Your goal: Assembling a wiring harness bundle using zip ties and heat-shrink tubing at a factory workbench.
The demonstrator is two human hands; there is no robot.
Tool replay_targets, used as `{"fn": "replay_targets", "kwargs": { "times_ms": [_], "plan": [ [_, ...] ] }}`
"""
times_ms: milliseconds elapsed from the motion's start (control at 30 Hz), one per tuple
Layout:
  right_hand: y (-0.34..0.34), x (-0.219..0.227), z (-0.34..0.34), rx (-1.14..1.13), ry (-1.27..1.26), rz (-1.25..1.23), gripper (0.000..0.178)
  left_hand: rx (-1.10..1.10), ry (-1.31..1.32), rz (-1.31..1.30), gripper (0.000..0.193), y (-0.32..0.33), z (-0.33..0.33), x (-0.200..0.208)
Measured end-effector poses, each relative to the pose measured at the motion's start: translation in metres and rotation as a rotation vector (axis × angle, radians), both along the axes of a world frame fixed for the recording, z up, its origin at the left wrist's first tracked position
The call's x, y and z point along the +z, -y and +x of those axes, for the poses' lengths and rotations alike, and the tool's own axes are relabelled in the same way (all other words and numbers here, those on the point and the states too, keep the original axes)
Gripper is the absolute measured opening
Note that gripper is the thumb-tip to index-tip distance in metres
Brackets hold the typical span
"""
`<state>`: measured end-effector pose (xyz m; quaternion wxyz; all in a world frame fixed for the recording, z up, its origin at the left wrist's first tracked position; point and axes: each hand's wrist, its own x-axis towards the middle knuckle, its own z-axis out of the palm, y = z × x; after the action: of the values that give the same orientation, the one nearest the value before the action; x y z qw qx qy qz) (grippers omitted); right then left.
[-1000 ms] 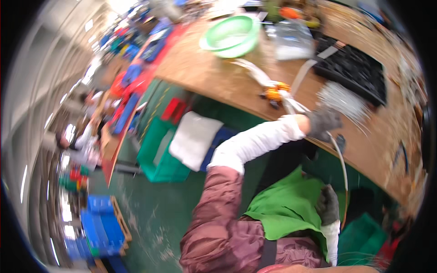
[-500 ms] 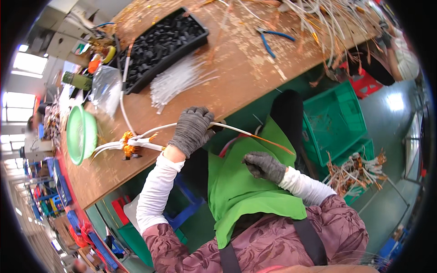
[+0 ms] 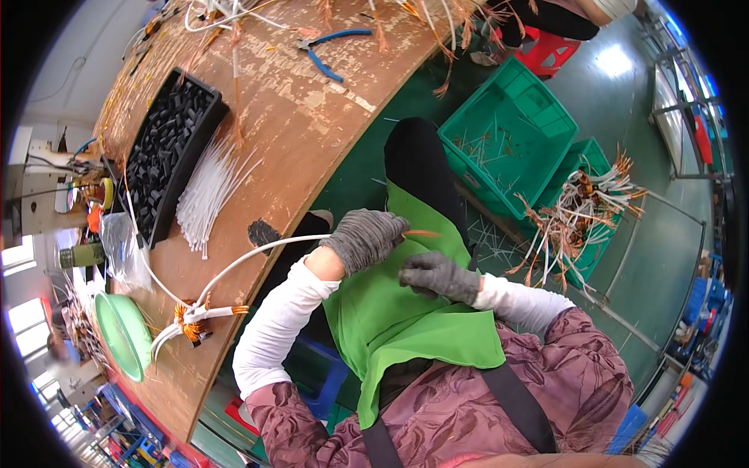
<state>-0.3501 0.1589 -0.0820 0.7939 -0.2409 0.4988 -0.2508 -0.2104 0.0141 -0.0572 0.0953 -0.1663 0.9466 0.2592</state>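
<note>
In a grey glove, my left hand (image 3: 365, 240) is closed around a white-sleeved wire (image 3: 251, 254). The wire's bare copper end (image 3: 422, 233) sticks out past my fingers over the green apron (image 3: 367, 312). Its other end runs to a copper-wound ring coil (image 3: 192, 323), which lies near the table's edge with several white-sleeved leads. My right hand (image 3: 441, 276), also gloved, is curled just right of and below the copper tip, apart from it. Whatever its fingers may hold is hidden.
On the table (image 3: 289, 148) are a black tray (image 3: 221, 111) of short black tubes, white sleeves (image 3: 211, 199), blue-handled pliers (image 3: 328, 69) and a pale green basin (image 3: 140, 343). Green crates (image 3: 558, 117) stand on the floor at right, beside bundled coils (image 3: 581, 218). Another person sits at the far right.
My view has turned and shifted right. My left hand has slid toward the wire's end, leaving less copper showing. My right hand has come nearer to the tip.
</note>
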Motion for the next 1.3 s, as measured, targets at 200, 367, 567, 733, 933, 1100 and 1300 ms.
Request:
{"fn": "replay_targets", "kwargs": {
  "times_ms": [200, 367, 567, 733, 933, 1100, 1300],
  "plan": [
    [0.004, 0.037, -0.06, -0.103, -0.636, -0.837, 0.028, 0.119, -0.293, 0.221, 0.019, 0.013, -0.011, 0.001],
    [0.028, 0.046, -0.076, 0.121, -1.335, -1.289, 0.042, 0.144, -0.255, 0.223, 0.018, 0.019, -0.019, 0.013],
    [0.051, 0.049, -0.064, 0.337, -1.461, -1.416, 0.037, 0.254, -0.17, 0.356, 0.02, 0.023, -0.023, 0.026],
    [0.062, 0.037, -0.062, 0.398, -1.53, -1.531, 0.033, 0.305, -0.18, 0.486, 0.021, 0.024, -0.023, 0.025],
    [0.067, 0.041, -0.068, 0.439, -1.534, -1.609, 0.026, 0.527, 0.066, 0.848, 0.024, 0.024, -0.03, 0.026],
    [0.068, 0.044, -0.074, 0.533, -1.49, -1.518, 0.014, 0.559, 0.082, 0.877, 0.025, 0.024, -0.038, 0.032],
    [0.066, 0.051, -0.097, 0.476, -1.271, -1.383, 0.016, 0.56, -0.058, 0.834, 0.026, 0.022, -0.035, 0.027]
  ]
}}
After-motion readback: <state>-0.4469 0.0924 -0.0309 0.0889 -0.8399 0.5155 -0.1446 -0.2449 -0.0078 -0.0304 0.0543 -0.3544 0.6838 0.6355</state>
